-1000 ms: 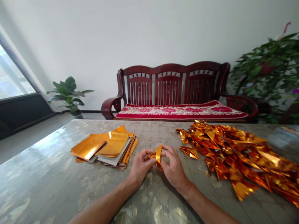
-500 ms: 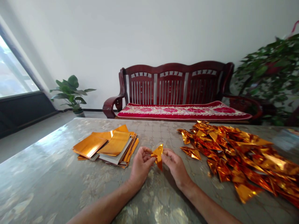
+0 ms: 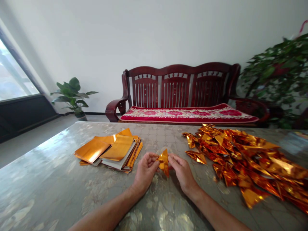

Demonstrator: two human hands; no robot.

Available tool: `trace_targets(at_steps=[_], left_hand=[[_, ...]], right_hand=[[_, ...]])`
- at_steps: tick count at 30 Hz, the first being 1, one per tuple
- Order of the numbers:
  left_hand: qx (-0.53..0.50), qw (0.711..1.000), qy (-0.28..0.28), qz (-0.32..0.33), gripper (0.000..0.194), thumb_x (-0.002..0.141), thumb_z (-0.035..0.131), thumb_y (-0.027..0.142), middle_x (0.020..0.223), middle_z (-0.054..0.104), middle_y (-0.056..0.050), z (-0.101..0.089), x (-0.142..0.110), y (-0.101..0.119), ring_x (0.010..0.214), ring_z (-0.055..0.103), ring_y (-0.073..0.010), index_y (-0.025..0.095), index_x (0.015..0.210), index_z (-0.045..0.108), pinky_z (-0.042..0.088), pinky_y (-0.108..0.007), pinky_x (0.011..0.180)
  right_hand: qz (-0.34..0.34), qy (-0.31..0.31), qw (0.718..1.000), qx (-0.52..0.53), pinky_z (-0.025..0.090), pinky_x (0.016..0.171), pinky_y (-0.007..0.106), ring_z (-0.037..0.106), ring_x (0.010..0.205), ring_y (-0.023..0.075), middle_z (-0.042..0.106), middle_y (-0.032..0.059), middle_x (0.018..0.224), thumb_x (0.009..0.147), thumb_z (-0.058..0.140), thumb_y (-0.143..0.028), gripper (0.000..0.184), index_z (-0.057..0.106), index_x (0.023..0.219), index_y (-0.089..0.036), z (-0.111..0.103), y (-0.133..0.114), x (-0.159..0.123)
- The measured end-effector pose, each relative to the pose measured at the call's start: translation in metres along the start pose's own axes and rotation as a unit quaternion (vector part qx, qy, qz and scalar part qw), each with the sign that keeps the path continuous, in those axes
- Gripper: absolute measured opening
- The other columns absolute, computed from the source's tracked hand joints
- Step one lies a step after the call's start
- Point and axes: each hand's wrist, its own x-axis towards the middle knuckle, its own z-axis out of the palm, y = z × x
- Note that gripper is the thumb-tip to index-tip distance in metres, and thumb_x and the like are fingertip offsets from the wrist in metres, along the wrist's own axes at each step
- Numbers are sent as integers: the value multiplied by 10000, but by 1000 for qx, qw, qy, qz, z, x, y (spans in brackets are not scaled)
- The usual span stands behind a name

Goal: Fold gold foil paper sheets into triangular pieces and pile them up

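Note:
Between my two hands is a small folded piece of gold foil paper [image 3: 164, 162], pointed at top and bottom. My left hand [image 3: 145, 170] pinches its left side between thumb and fingers. The fingers of my right hand [image 3: 181, 170] close on its right edge; their tips are partly hidden behind the foil. To the left of my left hand lies a loose stack of flat gold foil sheets [image 3: 92, 149], some showing a grey-white back. A large pile of folded gold foil pieces [image 3: 235, 154] spreads out right of my right hand, and one folded piece [image 3: 196, 157] lies at its near-left side.
The table [image 3: 60, 186] has a glossy patterned cover. Behind it stands a dark red wooden bench [image 3: 174, 86] with a red floral cushion [image 3: 187, 114]. A clear plastic bag [image 3: 295, 144] lies at the right. Potted plants [image 3: 73, 93] flank the bench.
The folded foil has turned slightly between my fingers and shows a broader flat face. My right fingertips have shifted a little along its edge.

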Motion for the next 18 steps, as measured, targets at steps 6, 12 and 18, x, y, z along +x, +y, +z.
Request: trace_targets(at_steps=[6, 12, 18], left_hand=[[-53, 998, -13, -38, 405, 745, 775, 345, 621, 594, 71, -5, 5, 5, 484, 517, -50, 172, 1024, 536, 400, -130, 461], [-225, 936, -78, -258, 445, 696, 817, 180, 820, 678, -11, -16, 6, 18, 534, 592, -47, 163, 1065, 569, 477, -122, 490], [-293, 887, -146, -327, 358, 725, 785, 92, 852, 669, -41, -26, 10, 19, 562, 601, -31, 118, 1038, 615, 498, -89, 528]], right_hand=[[-109, 103, 987, -60, 523, 736, 340, 642, 923, 231, 671, 91, 1078, 804, 582, -317, 252, 609, 1029, -207, -10, 5, 7], [-261, 29, 954, -145, 543, 831, 325, 561, 1171, 214, 591, 71, 1271, 775, 556, -98, 367, 632, 1099, -252, -18, -1, 9], [-311, -39, 932, -181, 538, 857, 327, 631, 1036, 191, 676, 40, 1102, 863, 589, -125, 269, 695, 1052, -284, -15, -5, 4]])
